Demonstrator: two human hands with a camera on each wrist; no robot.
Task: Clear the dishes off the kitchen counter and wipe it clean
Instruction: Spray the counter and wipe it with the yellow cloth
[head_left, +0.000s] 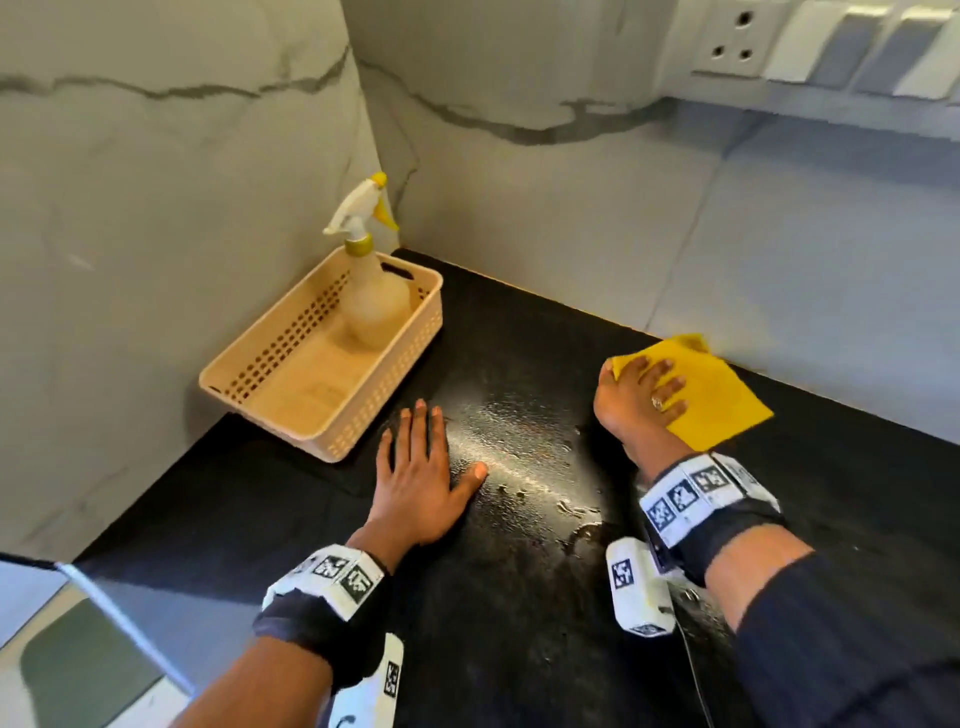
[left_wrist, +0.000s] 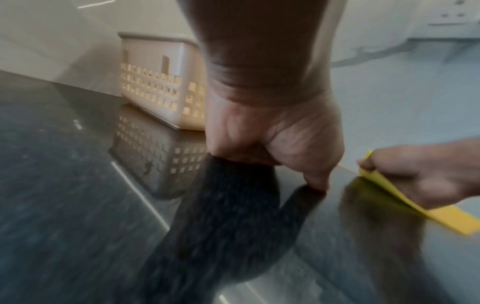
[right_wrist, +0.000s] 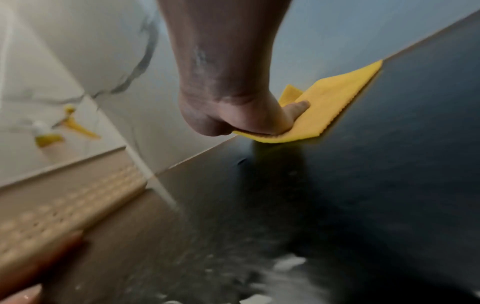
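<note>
1. Two hands are on the black bench (head_left: 519, 322): our right hand (head_left: 641, 400) lies with fingers spread flat, pressing the yellow cloth (head_left: 719, 400) down near the back wall.
2. Our left hand (head_left: 418, 483) rests palm down on the bare bench, fingers straight and holding nothing, just beside the beige basket (head_left: 260, 364).
3. Between the hands we see a wet, shiny streak (head_left: 519, 447) with droplets.
4. The basket sits in the corner with a spray bottle (head_left: 371, 296) upright inside it, at its far end.
5. The wrist views are blurred, so we cannot tell whether the cloth is folded.
</note>
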